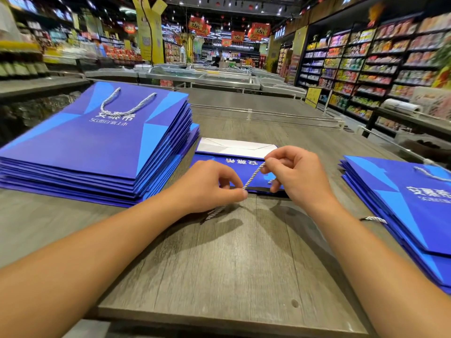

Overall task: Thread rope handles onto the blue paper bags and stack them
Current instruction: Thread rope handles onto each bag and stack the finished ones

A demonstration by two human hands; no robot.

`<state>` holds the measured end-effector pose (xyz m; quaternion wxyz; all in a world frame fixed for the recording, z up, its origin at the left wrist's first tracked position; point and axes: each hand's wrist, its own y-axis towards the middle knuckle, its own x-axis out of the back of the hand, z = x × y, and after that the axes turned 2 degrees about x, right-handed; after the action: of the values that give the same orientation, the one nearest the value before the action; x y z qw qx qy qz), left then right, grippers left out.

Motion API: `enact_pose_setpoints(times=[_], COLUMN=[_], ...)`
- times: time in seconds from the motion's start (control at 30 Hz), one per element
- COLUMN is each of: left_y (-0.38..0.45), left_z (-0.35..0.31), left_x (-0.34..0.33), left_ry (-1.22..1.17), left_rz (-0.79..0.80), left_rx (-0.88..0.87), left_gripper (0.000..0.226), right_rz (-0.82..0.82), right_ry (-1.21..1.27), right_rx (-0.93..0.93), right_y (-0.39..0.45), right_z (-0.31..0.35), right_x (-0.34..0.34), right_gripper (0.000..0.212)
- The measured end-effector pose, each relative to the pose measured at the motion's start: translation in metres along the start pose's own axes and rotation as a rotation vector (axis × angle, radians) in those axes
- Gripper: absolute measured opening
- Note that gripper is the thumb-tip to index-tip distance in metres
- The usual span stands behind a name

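Observation:
A flat blue paper bag (240,162) with a white folded base lies in the middle of the wooden table (234,259). A white twisted rope (252,176) runs taut across its near edge. My left hand (214,186) pinches the rope's lower end at the bag's near edge. My right hand (292,174) pinches the upper end between thumb and forefinger. A loose rope tail (214,213) trails under my left hand. A tall stack of blue bags (97,147) stands at the left, its top bag carrying a rope handle (128,103).
A second pile of blue bags (400,215) lies at the right table edge, with a rope handle on top and a rope end (374,218) sticking out. Clear acrylic dividers (268,113) cross the table behind. Freezer chests and stocked shelves fill the shop beyond.

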<state>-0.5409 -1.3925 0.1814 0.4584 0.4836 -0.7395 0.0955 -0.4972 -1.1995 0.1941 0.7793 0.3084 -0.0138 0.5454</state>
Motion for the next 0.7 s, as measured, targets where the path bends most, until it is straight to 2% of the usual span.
enact_pose_setpoints(times=[0.13, 0.27, 0.33, 0.5, 0.7], left_y=[0.0, -0.001, 0.0, -0.001, 0.0], left_z=[0.001, 0.002, 0.001, -0.002, -0.004], left_x=[0.001, 0.001, 0.003, 0.011, 0.013], left_ry=[0.189, 0.211, 0.067, -0.495, -0.708], left_rz=[0.073, 0.092, 0.057, -0.084, -0.134], left_rx=[0.011, 0.008, 0.034, 0.156, 0.207], left_gripper=[0.009, 0.014, 0.015, 0.013, 0.013], right_rz=[-0.042, -0.05, -0.049, -0.089, -0.036], right_ry=[-0.001, -0.035, -0.067, -0.083, -0.033], right_rx=[-0.01, -0.035, -0.058, -0.03, 0.08], right_y=[0.0, 0.001, 0.001, 0.002, -0.003], right_z=[0.0, -0.003, -0.004, -0.006, 0.005], right_x=[0.002, 0.003, 0.003, 0.004, -0.003], right_gripper=[0.014, 0.012, 0.02, 0.039, 0.013])
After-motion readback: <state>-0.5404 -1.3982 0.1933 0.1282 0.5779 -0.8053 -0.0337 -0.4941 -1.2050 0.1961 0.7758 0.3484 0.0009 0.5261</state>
